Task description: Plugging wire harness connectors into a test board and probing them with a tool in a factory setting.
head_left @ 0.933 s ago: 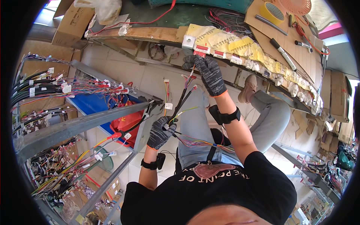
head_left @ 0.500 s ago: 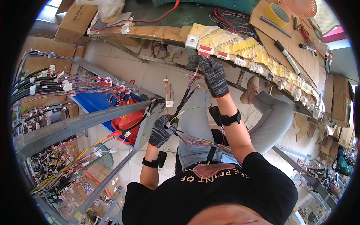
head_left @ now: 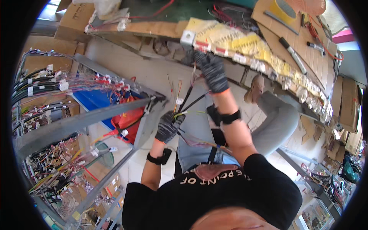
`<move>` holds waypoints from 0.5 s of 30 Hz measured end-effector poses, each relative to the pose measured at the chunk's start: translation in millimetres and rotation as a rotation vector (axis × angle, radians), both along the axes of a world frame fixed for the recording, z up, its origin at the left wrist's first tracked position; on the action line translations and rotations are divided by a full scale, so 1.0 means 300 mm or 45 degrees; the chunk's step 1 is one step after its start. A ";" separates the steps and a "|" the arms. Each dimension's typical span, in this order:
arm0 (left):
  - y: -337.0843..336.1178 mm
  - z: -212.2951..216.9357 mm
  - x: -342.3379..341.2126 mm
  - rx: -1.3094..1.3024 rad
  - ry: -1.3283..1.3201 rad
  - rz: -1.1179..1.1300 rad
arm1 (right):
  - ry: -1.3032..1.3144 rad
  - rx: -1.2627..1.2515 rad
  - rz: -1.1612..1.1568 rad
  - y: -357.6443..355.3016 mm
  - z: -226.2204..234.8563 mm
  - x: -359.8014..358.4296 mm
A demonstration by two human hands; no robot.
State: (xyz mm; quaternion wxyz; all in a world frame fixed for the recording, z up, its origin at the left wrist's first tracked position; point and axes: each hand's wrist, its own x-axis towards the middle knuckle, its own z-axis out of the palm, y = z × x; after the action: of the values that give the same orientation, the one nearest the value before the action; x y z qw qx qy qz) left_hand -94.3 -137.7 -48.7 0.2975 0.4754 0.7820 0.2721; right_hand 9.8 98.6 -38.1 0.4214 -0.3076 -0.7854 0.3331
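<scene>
My left hand, in a dark grey knit glove, is closed around a wire harness over my lap. Its black-sleeved branches fan out upward, and a bundle of coloured wires trails across my thighs. A white tag hangs on thin wires beside it. My right hand, gloved alike, reaches to the bench edge with its fingers closed on one branch's wire ends. Those fingers lie just under a red-and-white connector block; the fingertips are partly hidden and blurred.
Yellow taped labels and a row of connectors line the bench edge. A marker and a tape roll lie on cardboard. To the left, a metal rack rail runs beside hanging harnesses and a red bag.
The view has shifted slightly. My right hand has moved a little up and left along the bench edge, and the left hand has come slightly up and right with the harness.
</scene>
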 end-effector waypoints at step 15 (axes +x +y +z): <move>0.059 -0.086 0.053 -0.122 -1.034 -0.309 | 0.158 -0.261 0.133 -0.134 0.080 0.230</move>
State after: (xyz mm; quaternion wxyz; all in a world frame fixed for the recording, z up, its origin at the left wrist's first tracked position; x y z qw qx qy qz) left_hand -78.4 -120.1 -74.4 0.6330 0.4037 0.5515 0.3635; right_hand 78.6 58.2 -14.1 0.4178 -0.2866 -0.7345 0.4515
